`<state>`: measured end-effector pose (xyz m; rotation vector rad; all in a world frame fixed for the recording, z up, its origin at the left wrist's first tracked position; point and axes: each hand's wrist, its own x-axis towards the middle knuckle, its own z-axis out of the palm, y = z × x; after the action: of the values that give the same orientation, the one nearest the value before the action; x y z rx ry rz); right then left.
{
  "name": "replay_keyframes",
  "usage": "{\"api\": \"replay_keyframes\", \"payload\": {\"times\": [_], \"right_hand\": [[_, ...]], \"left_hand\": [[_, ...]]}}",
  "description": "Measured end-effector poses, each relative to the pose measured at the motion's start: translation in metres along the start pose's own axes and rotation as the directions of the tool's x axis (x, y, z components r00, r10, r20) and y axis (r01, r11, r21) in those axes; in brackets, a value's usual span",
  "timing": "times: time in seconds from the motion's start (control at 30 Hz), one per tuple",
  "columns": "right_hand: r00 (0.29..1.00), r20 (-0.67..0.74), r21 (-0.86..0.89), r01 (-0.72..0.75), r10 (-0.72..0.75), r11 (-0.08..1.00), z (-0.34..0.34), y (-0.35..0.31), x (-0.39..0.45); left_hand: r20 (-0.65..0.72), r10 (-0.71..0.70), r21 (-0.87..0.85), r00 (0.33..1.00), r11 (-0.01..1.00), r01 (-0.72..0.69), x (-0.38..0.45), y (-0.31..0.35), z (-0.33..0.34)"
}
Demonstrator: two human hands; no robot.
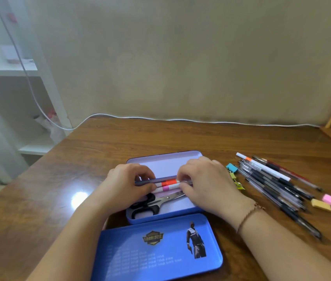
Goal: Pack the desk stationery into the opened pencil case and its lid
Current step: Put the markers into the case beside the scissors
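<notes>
Pencil case lid [156, 250]: nearest, flat on desk, holds nothing.
Pencil case [172, 213]: just beyond; scissors [156, 201] inside.
Left hand [126, 183]: pinching one end of the marker bundle [168, 184].
Right hand [205, 179]: pinching the other end.
Advice: lower bundle level, parallel to scissors.
Loose pens [276, 183]: right, unpacked.

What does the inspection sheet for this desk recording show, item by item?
Surface: wooden desk, glossy, with a light glare.
Job's things: blue pencil case open, scissors and markers inside; lid lying nearer the person; pen pile, binder clips and erasers to the right.
Clutter: nothing seen.
Grippers: left hand and right hand both pinch the markers.
Cables: white cable along the desk's far edge.
Surroundings: bare wall, white shelving at left.
</notes>
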<state>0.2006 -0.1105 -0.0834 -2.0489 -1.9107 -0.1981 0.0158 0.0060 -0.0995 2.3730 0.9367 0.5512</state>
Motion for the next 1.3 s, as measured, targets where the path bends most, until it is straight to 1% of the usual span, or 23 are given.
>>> {"api": "replay_keyframes", "payload": {"times": [0.07, 0.1, 0.17, 0.23, 0.3, 0.4, 0.47, 0.73, 0.9, 1.0, 1.07, 1.13, 1.2, 1.3], "right_hand": [[0.999, -0.02, -0.009, -0.037, 0.037, 0.999, -0.008, 0.004, -0.003], [0.996, -0.03, -0.006, -0.08, 0.08, 0.997, -0.016, 0.009, -0.005], [0.975, -0.051, -0.03, -0.216, 0.215, 0.976, -0.035, 0.029, -0.014], [0.917, -0.028, -0.098, -0.399, 0.398, 0.912, -0.056, 0.057, -0.029], [0.842, -0.023, -0.118, -0.538, 0.539, 0.835, -0.069, 0.083, -0.046], [0.762, -0.117, -0.211, -0.646, 0.637, 0.734, -0.067, 0.105, -0.061], [0.727, -0.125, -0.245, -0.682, 0.675, 0.689, -0.06, 0.114, -0.065], [0.647, -0.104, -0.282, -0.748, 0.756, 0.601, -0.048, 0.132, -0.062], [0.611, -0.061, -0.259, -0.773, 0.789, 0.579, -0.052, 0.132, -0.061], [0.601, -0.01, -0.194, -0.785, 0.799, 0.588, -0.057, 0.131, -0.062], [0.585, 0.009, -0.151, -0.801, 0.811, 0.58, -0.059, 0.132, -0.062], [0.569, 0.023, -0.112, -0.816, 0.822, 0.567, -0.059, 0.135, -0.063], [0.566, 0.028, -0.109, -0.817, 0.824, 0.566, -0.056, 0.137, -0.063], [0.575, -0.01, -0.12, -0.813, 0.818, 0.57, -0.051, 0.135, -0.063]], "left_hand": [[-0.004, 0.0, 0.017, 1.0, 1.0, 0.0, 0.0, -0.001, 0.0], [-0.008, 0.005, 0.028, 1.0, 1.0, -0.005, 0.0, -0.001, 0.0], [-0.012, 0.005, 0.014, 1.0, 1.0, -0.004, 0.0, 0.0, 0.0], [-0.001, 0.007, -0.009, 1.0, 1.0, -0.007, -0.001, 0.001, 0.0], [0.009, 0.018, 0.007, 1.0, 1.0, -0.018, -0.001, 0.002, 0.0], [0.009, 0.027, 0.033, 1.0, 0.999, -0.027, 0.0, 0.003, 0.0], [0.008, 0.034, 0.038, 0.999, 0.999, -0.034, -0.001, 0.003, 0.0], [-0.003, 0.059, 0.073, 0.998, 0.996, -0.058, -0.003, 0.003, -0.001], [0.009, 0.059, 0.087, 0.998, 0.994, -0.059, -0.004, 0.002, -0.001], [0.016, 0.056, 0.097, 0.998, 0.994, -0.057, -0.003, 0.001, 0.0], [-0.006, 0.068, 0.099, 0.998, 0.993, -0.067, -0.003, 0.001, 0.0], [-0.031, 0.096, 0.066, 0.995, 0.993, -0.094, -0.005, 0.002, 0.001], [-0.029, 0.16, 0.042, 0.987, 0.986, -0.159, -0.006, 0.004, 0.0], [0.03, 0.225, 0.107, 0.974, 0.968, -0.227, -0.007, 0.005, -0.001]]}}
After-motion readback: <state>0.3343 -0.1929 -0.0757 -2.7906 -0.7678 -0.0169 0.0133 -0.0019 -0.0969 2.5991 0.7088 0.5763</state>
